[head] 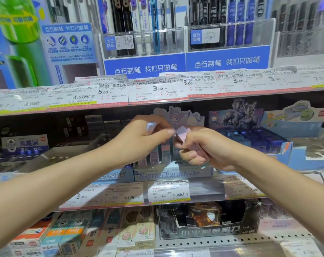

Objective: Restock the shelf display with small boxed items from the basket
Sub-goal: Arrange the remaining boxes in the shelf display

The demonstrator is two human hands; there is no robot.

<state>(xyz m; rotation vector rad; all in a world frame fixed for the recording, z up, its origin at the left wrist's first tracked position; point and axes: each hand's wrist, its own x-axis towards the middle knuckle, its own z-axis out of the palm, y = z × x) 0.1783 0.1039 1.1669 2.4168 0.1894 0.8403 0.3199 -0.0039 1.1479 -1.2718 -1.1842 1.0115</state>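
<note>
Up at the middle shelf, my left hand (148, 134) pinches one small white box (151, 125) with curled fingers. Just right of it, my right hand (203, 147) wraps a few pinkish boxes (183, 135), smooth card with square corners. Below them, the pastel cartoon display box (173, 172) already holds some upright boxes, so I think I'm partway done. No basket shows.

Both hands raised before the middle shelf (203, 190). Left hand (144, 138) pinches a small white box (151, 125); right hand (200, 147) grips pink boxes (183, 135) above the Sanrio display tray (173, 174). Price tags (168, 192) line the shelf's front edge.
</note>
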